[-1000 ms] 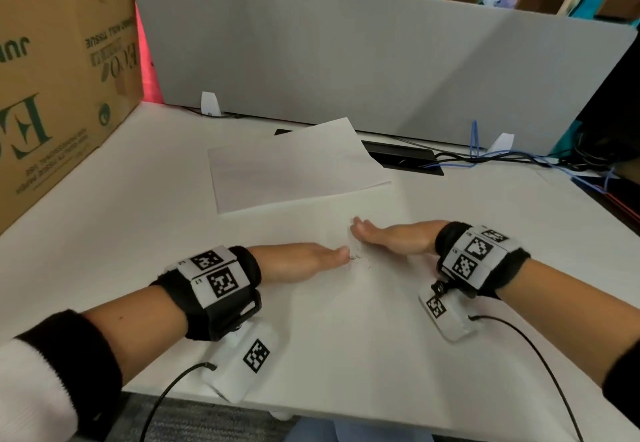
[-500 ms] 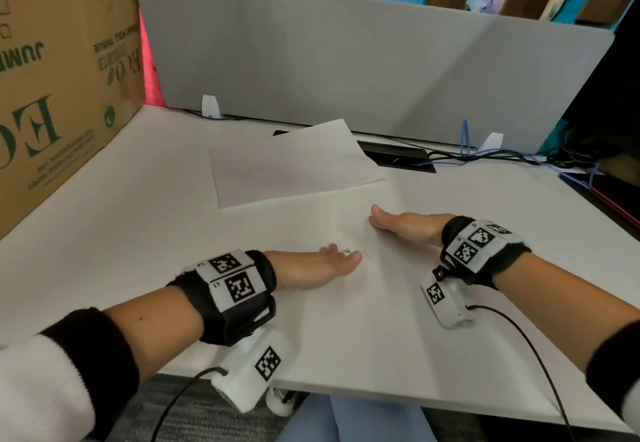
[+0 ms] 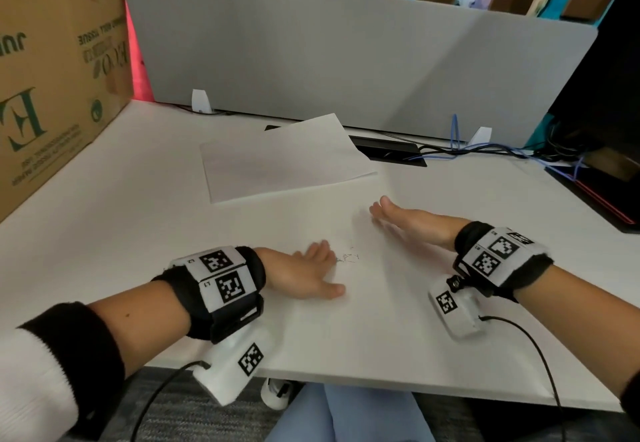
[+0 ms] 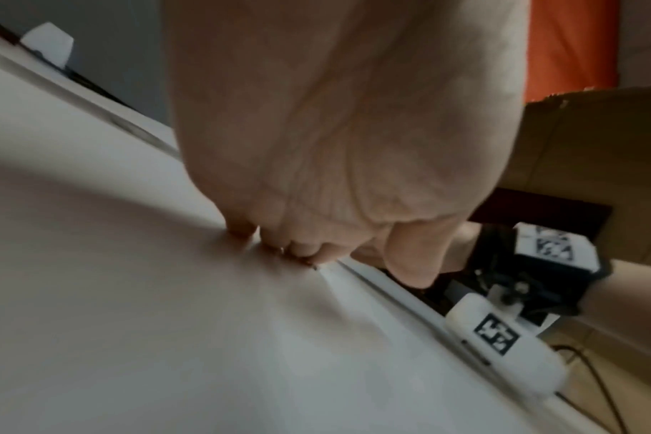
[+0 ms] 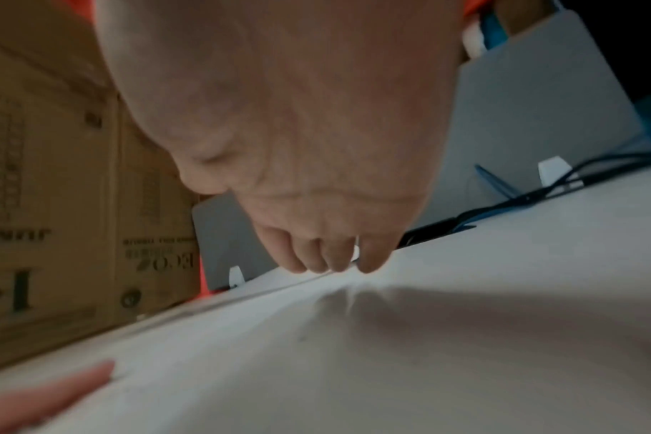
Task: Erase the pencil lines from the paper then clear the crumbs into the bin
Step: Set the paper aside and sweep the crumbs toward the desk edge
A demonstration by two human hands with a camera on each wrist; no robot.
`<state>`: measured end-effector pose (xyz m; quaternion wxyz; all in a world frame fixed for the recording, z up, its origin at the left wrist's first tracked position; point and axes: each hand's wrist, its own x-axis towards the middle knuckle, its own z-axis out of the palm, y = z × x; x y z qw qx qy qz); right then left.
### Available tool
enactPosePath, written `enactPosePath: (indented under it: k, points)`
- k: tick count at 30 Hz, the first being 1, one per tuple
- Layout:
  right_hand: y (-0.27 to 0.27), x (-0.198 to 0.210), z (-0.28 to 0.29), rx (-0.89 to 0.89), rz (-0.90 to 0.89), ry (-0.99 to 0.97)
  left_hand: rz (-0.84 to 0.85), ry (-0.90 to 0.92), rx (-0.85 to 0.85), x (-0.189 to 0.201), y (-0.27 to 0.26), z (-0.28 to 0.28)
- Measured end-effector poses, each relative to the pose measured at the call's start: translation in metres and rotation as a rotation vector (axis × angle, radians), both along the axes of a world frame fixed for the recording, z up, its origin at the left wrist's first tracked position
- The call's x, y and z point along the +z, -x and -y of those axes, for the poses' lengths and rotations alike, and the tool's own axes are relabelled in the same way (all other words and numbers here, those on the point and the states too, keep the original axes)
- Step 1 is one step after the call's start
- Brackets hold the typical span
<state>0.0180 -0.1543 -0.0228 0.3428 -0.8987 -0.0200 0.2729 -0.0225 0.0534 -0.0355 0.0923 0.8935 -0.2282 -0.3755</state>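
Crumbs (image 3: 348,257) from the erasing lie in a small dark scatter on the white desk (image 3: 138,219), just off the fingertips of the left hand (image 3: 304,277) and well short of the right hand (image 3: 412,221). Only the head view shows them together with the paper (image 3: 280,161), which sits flat farther back, one corner over a black cable slot (image 3: 391,152) below the grey divider (image 3: 346,60). From that view the left hand lies palm-down with fingers and thumb spread, holding nothing, while the right hand stands on its little-finger edge, fingers straight and together, also holding nothing. The left wrist view adds what the head view cannot: the left fingertips (image 4: 242,230) press on the desk with a few dark specks right beside them, and the right wrist's tagged camera unit (image 4: 502,337) shows beyond. The right wrist view shows the right fingertips (image 5: 368,264) at or just above the desk; contact cannot be told. On the cardboard box (image 3: 52,95) the printing appears upside down; "ECO" and part of "JU" can be read, the smaller lines cannot. The wrist bands carry black-and-white square codes.
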Motion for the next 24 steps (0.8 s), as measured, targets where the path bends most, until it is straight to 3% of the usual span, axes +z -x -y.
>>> enactPosePath:
  k: [4,6,9,12,16,18,21,24]
  points:
    - [0.006,0.001,-0.015,0.081,-0.114,0.185,-0.005,0.233,0.213,0.003,-0.002,-0.005]
    - [0.015,-0.005,-0.025,0.175,-0.140,0.220,0.081,0.187,0.301,0.002,-0.012,-0.015]
    - [0.034,-0.017,-0.031,0.309,-0.198,0.111,0.119,-0.007,0.270,0.000,-0.021,-0.025]
    - [0.041,-0.012,-0.021,0.180,-0.200,-0.100,0.099,-0.100,0.123,-0.002,-0.013,-0.019]
    - [0.015,-0.005,0.000,-0.008,-0.035,-0.035,-0.010,-0.020,-0.043,0.003,0.006,-0.001]
    - [0.003,-0.007,0.003,-0.012,-0.059,0.051,-0.064,0.081,0.008,0.011,0.010,0.000]
    - [-0.008,-0.010,-0.006,0.047,-0.094,0.166,0.006,0.193,0.173,0.016,0.000,-0.014]
    - [-0.007,-0.015,-0.029,0.239,-0.119,0.221,0.116,0.092,0.250,0.014,-0.019,-0.035]
